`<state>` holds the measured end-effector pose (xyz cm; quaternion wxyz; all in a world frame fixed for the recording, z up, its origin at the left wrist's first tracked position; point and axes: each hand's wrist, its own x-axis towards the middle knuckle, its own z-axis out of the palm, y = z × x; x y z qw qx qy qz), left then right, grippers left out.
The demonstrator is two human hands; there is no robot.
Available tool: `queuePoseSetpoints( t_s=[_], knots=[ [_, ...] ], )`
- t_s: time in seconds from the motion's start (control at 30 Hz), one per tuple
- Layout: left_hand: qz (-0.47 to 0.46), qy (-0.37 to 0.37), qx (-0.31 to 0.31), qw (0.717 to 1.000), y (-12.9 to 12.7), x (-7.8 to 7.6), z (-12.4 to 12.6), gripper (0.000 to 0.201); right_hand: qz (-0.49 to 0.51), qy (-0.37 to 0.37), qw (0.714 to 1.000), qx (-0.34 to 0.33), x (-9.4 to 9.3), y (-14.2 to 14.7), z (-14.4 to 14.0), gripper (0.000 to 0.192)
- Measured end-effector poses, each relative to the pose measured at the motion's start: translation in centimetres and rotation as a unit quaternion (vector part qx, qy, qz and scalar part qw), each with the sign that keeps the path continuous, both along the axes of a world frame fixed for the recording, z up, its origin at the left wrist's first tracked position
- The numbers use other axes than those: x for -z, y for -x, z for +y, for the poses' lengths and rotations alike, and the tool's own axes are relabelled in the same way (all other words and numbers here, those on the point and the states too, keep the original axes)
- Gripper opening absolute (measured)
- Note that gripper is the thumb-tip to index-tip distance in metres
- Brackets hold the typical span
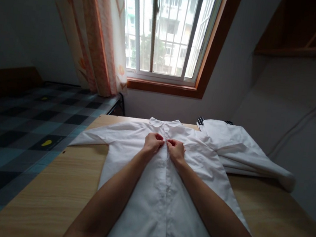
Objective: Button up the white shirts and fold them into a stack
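Observation:
A white button-up shirt [129, 157] lies flat, front up, on a light wooden table [59, 191], collar toward the window. My left hand [152, 142] and my right hand [176, 148] sit side by side on the upper chest, just below the collar. Each hand pinches the fabric along the button placket between its fingers. Both forearms stretch over the shirt's lower half and hide part of it.
A second white garment [241, 150] lies bunched at the table's far right, over something dark striped. A bed with a checked cover [12, 129] stands on the left. A window [167, 29] with a curtain [99, 35] is ahead, a wall close on the right.

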<state>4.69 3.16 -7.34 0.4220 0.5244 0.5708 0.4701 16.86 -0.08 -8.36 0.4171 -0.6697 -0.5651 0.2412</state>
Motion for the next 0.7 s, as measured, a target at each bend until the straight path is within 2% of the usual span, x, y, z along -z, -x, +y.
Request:
queuePoseSetpoints(
  t_s=[0.33,0.5,0.7],
  knots=[
    [-0.122,0.034,0.012,0.992,-0.4,0.3,0.0,0.027,0.005,0.003,1.000,-0.011,0.9,-0.1,0.2,0.030],
    [-0.156,0.044,0.022,0.987,-0.3,0.3,-0.1,0.031,0.057,0.000,0.998,-0.039,1.4,-0.6,1.2,0.034],
    [-0.178,0.040,0.031,0.983,-0.3,0.1,-0.3,0.036,0.063,0.008,0.995,-0.073,0.8,-1.6,2.7,0.024]
  ],
)
